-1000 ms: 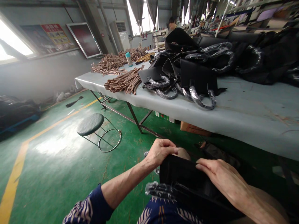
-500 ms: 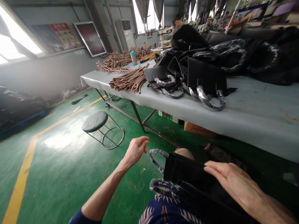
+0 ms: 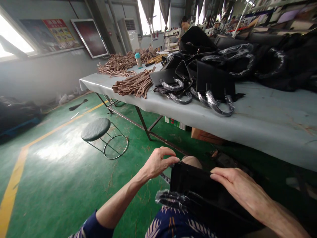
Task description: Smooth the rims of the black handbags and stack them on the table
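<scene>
A black handbag (image 3: 193,178) rests on my lap, its plastic-wrapped handles (image 3: 170,199) pointing left. My right hand (image 3: 235,180) pinches the bag's upper edge between thumb and fingers. At the bag's upper left corner is my left hand (image 3: 160,162), thumb and fingertips closed at the edge. The far handle is partly hidden behind this left hand. The bag's lower part is dark and hard to make out.
A long table (image 3: 170,110) carries black bags (image 3: 215,79) with wrapped handles, bundles of brown straps (image 3: 133,84) and a teal-capped bottle (image 3: 138,60). A round stool (image 3: 96,129) stands left on the green floor. A cardboard box (image 3: 206,135) sits under the table.
My left hand has moved right and up, from beside the handle to the bag's upper left corner, and its fingers now close there. My right hand keeps its hold on the edge.
</scene>
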Action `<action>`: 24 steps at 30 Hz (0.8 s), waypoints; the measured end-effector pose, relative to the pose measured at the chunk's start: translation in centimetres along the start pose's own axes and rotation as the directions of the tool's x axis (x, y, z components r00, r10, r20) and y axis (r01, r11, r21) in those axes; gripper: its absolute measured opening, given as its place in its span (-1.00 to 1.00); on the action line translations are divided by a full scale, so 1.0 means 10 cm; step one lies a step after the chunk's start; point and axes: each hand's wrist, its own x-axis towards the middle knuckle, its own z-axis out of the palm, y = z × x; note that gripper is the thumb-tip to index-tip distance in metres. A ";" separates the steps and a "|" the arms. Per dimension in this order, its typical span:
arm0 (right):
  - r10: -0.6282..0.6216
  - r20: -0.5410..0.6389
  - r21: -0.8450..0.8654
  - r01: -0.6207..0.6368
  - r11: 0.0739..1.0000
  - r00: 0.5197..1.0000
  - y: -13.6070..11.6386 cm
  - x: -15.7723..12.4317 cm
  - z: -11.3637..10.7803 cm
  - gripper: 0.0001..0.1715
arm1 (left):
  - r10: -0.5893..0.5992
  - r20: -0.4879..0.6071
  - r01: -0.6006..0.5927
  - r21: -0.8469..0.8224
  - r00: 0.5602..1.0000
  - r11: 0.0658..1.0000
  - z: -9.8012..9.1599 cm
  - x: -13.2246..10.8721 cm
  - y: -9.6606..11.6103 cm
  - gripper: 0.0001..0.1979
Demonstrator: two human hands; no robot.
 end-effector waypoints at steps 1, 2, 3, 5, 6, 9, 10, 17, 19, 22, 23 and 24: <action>-0.004 0.006 0.023 0.004 1.000 1.000 0.00 0.00 -0.01 -0.62 | -0.020 0.073 0.025 -0.056 0.997 0.998 0.03 0.04 0.03 -0.71; -0.010 0.008 0.051 0.010 0.999 1.000 -0.01 0.00 -0.02 -0.63 | -0.047 0.139 0.059 -0.085 0.989 0.995 0.06 0.07 0.06 -0.71; -0.019 0.011 0.084 0.018 0.996 1.000 -0.01 -0.01 -0.02 -0.64 | -0.068 0.191 0.087 -0.095 0.979 0.992 0.09 0.09 0.07 -0.70; -0.028 0.025 0.158 0.024 0.987 0.999 0.00 -0.02 -0.04 -0.64 | -0.084 0.251 0.111 -0.097 0.964 0.989 0.16 0.12 0.08 -0.70; -0.027 0.041 0.195 0.019 0.981 0.999 0.01 -0.02 -0.04 -0.65 | -0.086 0.263 0.115 -0.097 0.961 0.989 0.18 0.13 0.08 -0.70; -0.029 0.115 0.304 -0.008 0.953 0.993 0.05 -0.03 -0.04 -0.65 | -0.066 0.262 0.095 -0.101 0.963 0.990 0.23 0.12 0.09 -0.72; -0.033 0.145 0.338 -0.019 0.941 0.989 0.07 -0.02 -0.04 -0.65 | -0.049 0.250 0.076 -0.101 0.967 0.992 0.24 0.12 0.10 -0.72; -0.084 0.303 0.477 -0.074 0.876 0.949 0.18 0.04 0.02 -0.65 | 0.009 0.239 0.016 -0.106 0.971 0.994 0.30 0.07 0.09 -0.75; -0.082 0.290 0.464 -0.065 0.883 0.954 0.18 0.04 0.02 -0.66 | 0.014 0.211 0.015 -0.136 0.977 0.991 0.32 0.05 0.08 -0.75; -0.046 0.200 0.325 -0.022 0.945 0.979 0.10 0.01 0.01 -0.66 | 0.018 0.187 0.014 -0.171 0.982 0.985 0.35 0.03 0.10 -0.77; -0.037 0.162 0.264 -0.007 0.965 0.986 0.06 0.00 0.01 -0.67 | 0.021 0.187 0.013 -0.179 0.982 0.984 0.36 0.03 0.11 -0.77; -0.034 0.134 0.211 0.005 0.977 0.990 0.01 0.00 0.01 -0.66 | 0.027 0.189 0.009 -0.187 0.982 0.982 0.37 0.02 0.12 -0.78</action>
